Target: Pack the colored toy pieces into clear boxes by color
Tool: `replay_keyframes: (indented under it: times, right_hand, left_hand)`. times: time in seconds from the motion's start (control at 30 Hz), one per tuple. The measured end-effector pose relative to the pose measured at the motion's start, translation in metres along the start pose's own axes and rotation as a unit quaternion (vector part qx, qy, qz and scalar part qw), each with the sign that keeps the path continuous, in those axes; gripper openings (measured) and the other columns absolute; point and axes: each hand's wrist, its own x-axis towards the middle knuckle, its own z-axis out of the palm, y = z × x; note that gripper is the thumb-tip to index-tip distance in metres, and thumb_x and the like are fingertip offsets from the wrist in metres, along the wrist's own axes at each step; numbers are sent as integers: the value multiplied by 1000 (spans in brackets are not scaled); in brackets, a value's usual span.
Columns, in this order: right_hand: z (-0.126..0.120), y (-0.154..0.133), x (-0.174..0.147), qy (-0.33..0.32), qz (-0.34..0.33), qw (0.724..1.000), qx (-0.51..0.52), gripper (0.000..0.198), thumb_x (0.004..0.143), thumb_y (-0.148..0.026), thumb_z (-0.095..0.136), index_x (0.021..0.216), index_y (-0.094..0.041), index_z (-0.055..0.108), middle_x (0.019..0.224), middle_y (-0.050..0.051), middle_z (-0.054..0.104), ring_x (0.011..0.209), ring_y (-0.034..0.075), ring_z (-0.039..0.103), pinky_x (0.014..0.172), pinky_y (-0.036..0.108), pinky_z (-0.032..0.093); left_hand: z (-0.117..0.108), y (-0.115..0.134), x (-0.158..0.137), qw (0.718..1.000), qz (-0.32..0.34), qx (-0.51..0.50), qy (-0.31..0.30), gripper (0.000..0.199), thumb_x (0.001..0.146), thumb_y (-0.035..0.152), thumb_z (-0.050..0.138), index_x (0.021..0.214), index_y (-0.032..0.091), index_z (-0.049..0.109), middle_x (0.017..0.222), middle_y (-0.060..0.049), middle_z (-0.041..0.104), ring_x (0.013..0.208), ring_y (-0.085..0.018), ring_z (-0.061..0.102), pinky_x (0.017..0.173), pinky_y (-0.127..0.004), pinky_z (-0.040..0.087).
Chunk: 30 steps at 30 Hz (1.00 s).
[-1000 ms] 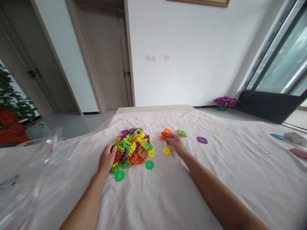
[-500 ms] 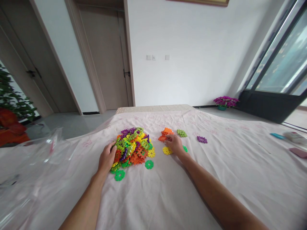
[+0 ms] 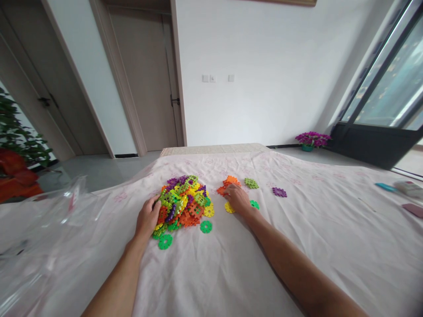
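A heap of plastic interlocking pieces [image 3: 181, 200] in green, yellow, orange and purple lies on the cloth. My left hand [image 3: 147, 218] rests against its left side, thumb and fingers apart, some fingertips hidden behind the heap. To the right, my right hand [image 3: 239, 200] has its fingers bent down on a small group of orange square pieces [image 3: 231, 179], partly covering them. Around that hand lie a yellow disc [image 3: 228, 208], a green disc [image 3: 254, 204], a light-green piece [image 3: 251, 183] and a purple piece [image 3: 279, 192]. Two green discs [image 3: 205, 226] sit in front of the heap.
A pale pink-patterned cloth [image 3: 211, 273] covers the table. Crumpled clear plastic [image 3: 49, 229] lies at the left. On the right are a blue item [image 3: 385, 187], a whitish packet [image 3: 410, 188], a dark pink item [image 3: 413, 210] and a thin stick [image 3: 366, 204].
My right hand has shifted slightly left and lower over the orange pieces, uncovering more of the green disc and hiding more of the yellow one. My left hand has stayed at the heap.
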Motion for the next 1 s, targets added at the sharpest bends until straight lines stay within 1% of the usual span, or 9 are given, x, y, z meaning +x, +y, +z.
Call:
replay_keyframes:
  times: [0.13,0.27,0.4,0.47,0.6,0.67,0.8,0.9,1.0]
  right_hand:
    - [0,-3,2,1,14,1000,7,19,89,-23,52,85,-19,70,96,9,67,95,20,59,85,29,41]
    - [5,-4,5,59,73,982,161,15,84,-24,54,80,-18,67,86,6,68,83,18,61,76,27,45]
    - [8,-3,10,90,240,848,464,12,78,-26,57,72,-17,62,63,2,64,63,15,63,62,26,52]
    - [6,-1,11,99,287,793,528,8,75,-24,59,75,-16,61,62,3,64,62,16,64,61,27,55]
    - [-1,3,8,127,309,778,532,21,67,-13,59,88,-15,60,75,4,68,65,16,67,64,28,58]
    - [-6,3,6,150,310,793,502,29,67,-12,58,95,-14,61,88,7,68,65,15,66,63,28,57]
    - [-10,-3,3,206,248,901,289,33,73,-15,54,105,-17,63,107,8,64,75,15,64,70,31,54]
    - [-8,-14,-1,156,130,960,192,22,81,-21,55,99,-19,67,102,7,67,83,17,63,81,33,50]
    - [-5,-31,-7,70,0,983,172,23,86,-30,58,104,-21,68,104,6,69,97,20,61,87,34,47]
  left_hand:
    - [0,1,0,1000,0,-1,-2,44,88,43,42,122,21,60,126,-7,62,120,-23,54,106,-36,39]
    - [0,0,0,1000,1,0,0,43,88,43,43,121,21,60,126,-7,63,119,-23,55,106,-36,39]
    - [1,-3,1,1000,10,-1,4,43,88,42,43,121,21,60,126,-7,63,120,-22,55,106,-35,39]
    - [1,-3,1,1000,9,0,5,43,88,43,43,121,21,60,126,-7,63,119,-22,55,106,-35,39]
    - [1,-3,1,1000,6,4,3,43,88,43,43,122,21,60,126,-7,63,119,-22,55,106,-35,40]
    - [1,-3,1,1000,4,8,3,44,88,43,43,122,21,60,126,-6,63,119,-22,55,106,-35,40]
    - [0,0,0,1000,4,5,0,44,88,43,43,122,21,60,126,-7,63,120,-22,55,106,-34,39]
    - [0,0,0,1000,5,2,1,43,88,42,42,121,21,60,126,-7,63,120,-22,55,106,-34,39]
    - [0,-2,0,1000,4,1,3,42,89,42,42,121,21,60,127,-7,62,120,-22,55,106,-35,39]
